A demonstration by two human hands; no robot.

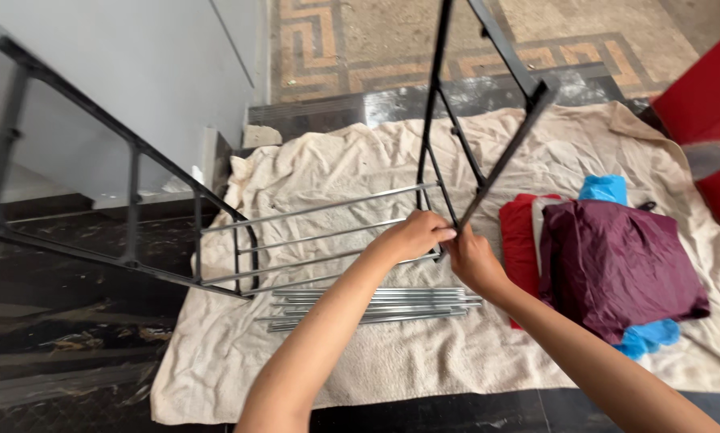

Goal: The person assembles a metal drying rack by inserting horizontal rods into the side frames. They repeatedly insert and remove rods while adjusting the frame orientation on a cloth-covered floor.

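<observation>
Both hands, left hand [414,236] and right hand [474,261], on black frame [488,172] (steel rods [376,306] below).

At the right of the frame, on the beige towel [360,377] spread over the floor, lies a soft maroon plastic-wrapped package [616,261], roughly square and creased. A bright blue plastic bag [649,335] sticks out under it above and below, and a flat red package [519,240] touches its left edge. No labels, signs or screens show.

Just 2 bare forearms, left hand [412,235] and right hand [474,261], no sleeves, rings or watch showing.
</observation>
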